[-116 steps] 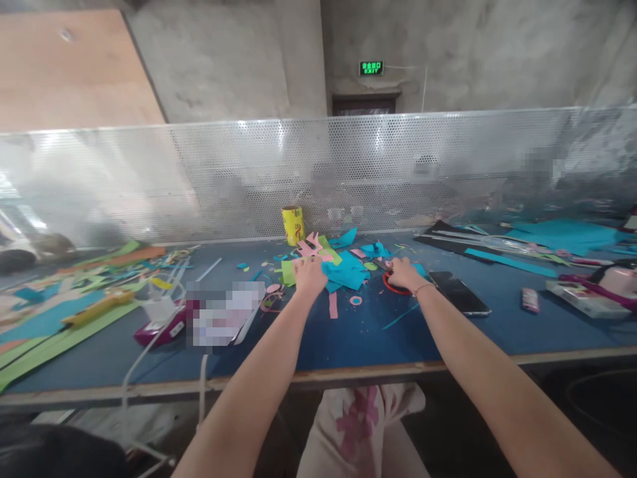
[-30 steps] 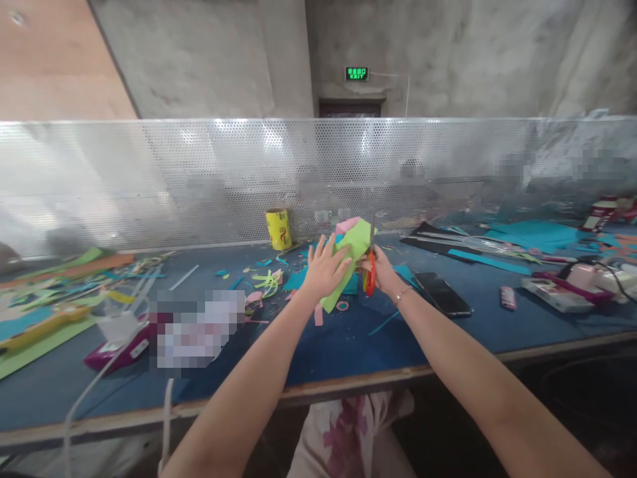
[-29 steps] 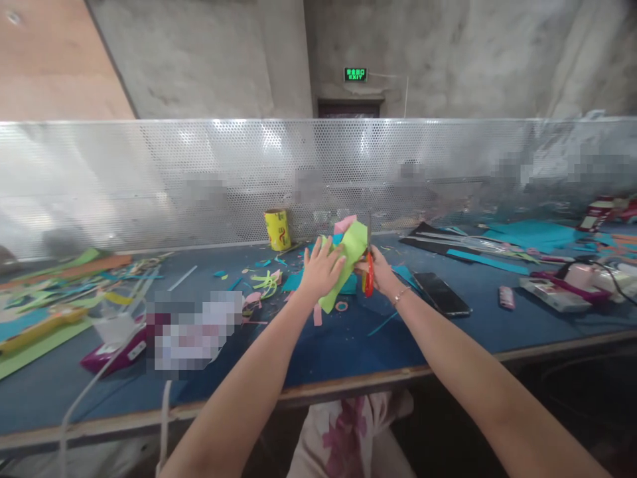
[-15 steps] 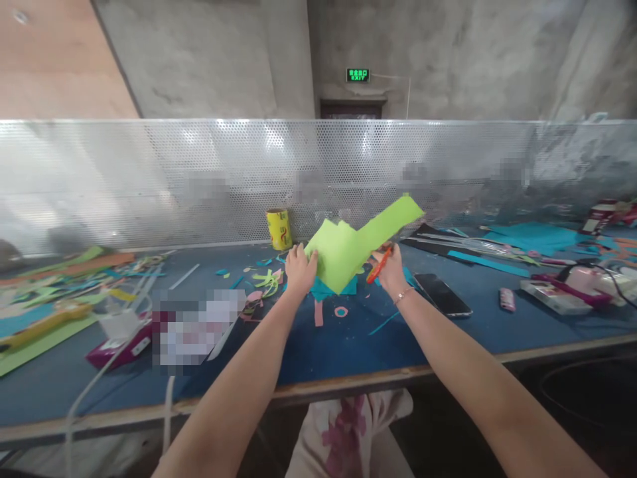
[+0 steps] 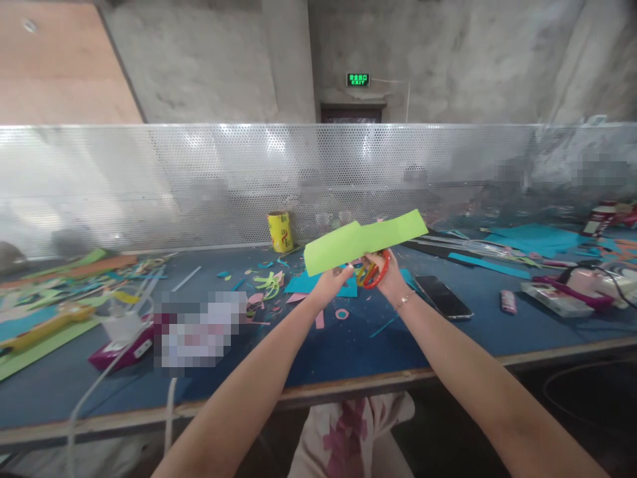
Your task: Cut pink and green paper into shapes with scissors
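Note:
A light green sheet of paper (image 5: 365, 239) is held up above the table, its narrow strip end pointing up to the right. My left hand (image 5: 332, 284) is closed at the sheet's lower edge, fingertips partly hidden. My right hand (image 5: 391, 277) grips scissors with red and yellow handles (image 5: 374, 273) close under the paper. The scissors' blades are hidden. Beneath the hands lie blue paper (image 5: 303, 282), a pink strip (image 5: 320, 320) and a small pink ring (image 5: 342, 314).
A yellow roll (image 5: 280, 232) stands near the perforated metal screen (image 5: 223, 186). To the right lie a phone (image 5: 442, 297) and blue sheets (image 5: 532, 237). At left are a purple power strip (image 5: 119, 352), a white cable (image 5: 74, 415) and paper scraps (image 5: 99, 272).
My left hand has moved right and down, from the sheet's left side to its lower edge. The green paper has tilted flatter, and the scissors' handles have turned into fuller view.

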`<state>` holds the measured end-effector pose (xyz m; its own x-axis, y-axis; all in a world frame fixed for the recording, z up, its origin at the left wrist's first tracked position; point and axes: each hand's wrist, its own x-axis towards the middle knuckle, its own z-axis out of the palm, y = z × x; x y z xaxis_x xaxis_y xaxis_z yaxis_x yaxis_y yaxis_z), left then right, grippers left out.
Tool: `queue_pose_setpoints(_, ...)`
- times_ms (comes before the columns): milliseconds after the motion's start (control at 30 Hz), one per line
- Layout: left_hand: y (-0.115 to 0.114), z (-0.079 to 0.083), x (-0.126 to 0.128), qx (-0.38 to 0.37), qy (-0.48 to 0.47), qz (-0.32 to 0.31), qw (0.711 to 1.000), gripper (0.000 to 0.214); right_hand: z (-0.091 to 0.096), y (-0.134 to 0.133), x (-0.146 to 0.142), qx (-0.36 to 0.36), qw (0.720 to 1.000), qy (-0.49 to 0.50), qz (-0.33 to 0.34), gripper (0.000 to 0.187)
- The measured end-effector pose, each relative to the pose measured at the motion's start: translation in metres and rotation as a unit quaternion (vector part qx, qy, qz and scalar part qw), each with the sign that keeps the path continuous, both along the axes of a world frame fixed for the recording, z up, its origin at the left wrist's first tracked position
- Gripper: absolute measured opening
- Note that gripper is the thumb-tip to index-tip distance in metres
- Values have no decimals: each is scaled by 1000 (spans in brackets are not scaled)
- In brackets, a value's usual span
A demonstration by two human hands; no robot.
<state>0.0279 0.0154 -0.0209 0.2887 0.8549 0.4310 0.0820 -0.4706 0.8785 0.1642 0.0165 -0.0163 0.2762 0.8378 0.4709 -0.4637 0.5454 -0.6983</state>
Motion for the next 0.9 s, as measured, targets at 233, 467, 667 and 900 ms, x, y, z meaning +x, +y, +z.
queue_pose_setpoints(233, 23, -1, -14, -80, -183, 137, 970, 36, -5, 4, 1, -51, 999, 4, 3, 29)
queue_pose_setpoints(467, 24, 11, -34, -49, -235, 97, 966, 34, -4, 14, 25, -100, 994, -5, -50, 30)
queue_pose_setpoints(667, 10, -1, -12, -84, -105, -2, 991, 44, -10, 7, 4, -39, 999, -27, -9, 31)
queue_pose_setpoints(900, 12, -15, 6, -138, -97, 47, 984, 31, -16, 5, -10, 6, 991, -132, -31, 38)
